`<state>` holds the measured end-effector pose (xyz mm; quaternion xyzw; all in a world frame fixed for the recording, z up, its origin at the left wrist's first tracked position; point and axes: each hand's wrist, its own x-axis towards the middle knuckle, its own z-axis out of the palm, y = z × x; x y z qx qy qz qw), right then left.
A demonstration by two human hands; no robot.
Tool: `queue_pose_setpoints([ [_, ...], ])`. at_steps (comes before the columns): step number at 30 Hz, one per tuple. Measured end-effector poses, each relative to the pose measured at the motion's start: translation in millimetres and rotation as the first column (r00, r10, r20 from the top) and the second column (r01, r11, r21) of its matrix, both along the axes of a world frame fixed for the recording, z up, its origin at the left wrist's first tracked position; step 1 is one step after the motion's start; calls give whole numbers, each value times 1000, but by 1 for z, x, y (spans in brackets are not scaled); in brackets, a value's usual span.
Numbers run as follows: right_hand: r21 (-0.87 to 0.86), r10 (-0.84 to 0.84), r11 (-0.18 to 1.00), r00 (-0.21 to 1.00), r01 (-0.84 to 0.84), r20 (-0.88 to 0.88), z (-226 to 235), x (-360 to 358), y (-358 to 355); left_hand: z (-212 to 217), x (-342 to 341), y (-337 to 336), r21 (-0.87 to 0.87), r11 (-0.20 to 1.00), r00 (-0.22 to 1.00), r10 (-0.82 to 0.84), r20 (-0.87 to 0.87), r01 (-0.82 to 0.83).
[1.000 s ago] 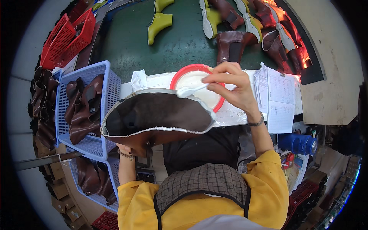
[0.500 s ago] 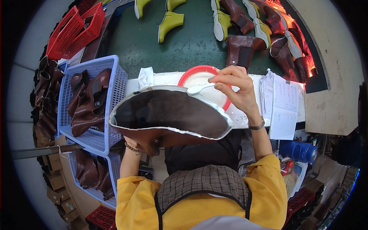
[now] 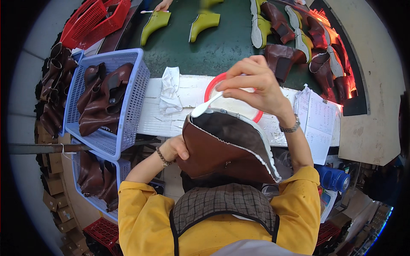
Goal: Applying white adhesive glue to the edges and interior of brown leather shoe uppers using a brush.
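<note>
Mid-frame, our left grip [image 3: 172,149] is closed on the brown leather boot upper [image 3: 213,152]; our right grip [image 3: 256,86] pinches a white applicator [image 3: 206,106]. We should steady the upper and keep strokes light along its whitened rim [image 3: 272,161].

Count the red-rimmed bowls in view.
1: the red-rimmed bowl, on the white bench, partly covered by the right hand. Others may be hidden.
</note>
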<state>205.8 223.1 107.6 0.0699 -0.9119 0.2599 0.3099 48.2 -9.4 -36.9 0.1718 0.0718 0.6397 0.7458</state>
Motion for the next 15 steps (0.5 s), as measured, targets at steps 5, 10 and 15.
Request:
queue_pose_setpoints([
  [5, -279, -125, 955, 988, 96, -86, -23, 1, 18, 12, -28, -8, 81, 988, 991, -132, 19, 130],
  [10, -846, -504, 391, 854, 362, 133, -133, 77, 69, 41, -35, 20, -158, 919, 930, 367, 11, -361],
  [15, -831, -699, 167, 658, 531, 279, -213, 104, 54, 40, -94, 146, -193, 930, 875, 203, -439, -313],
])
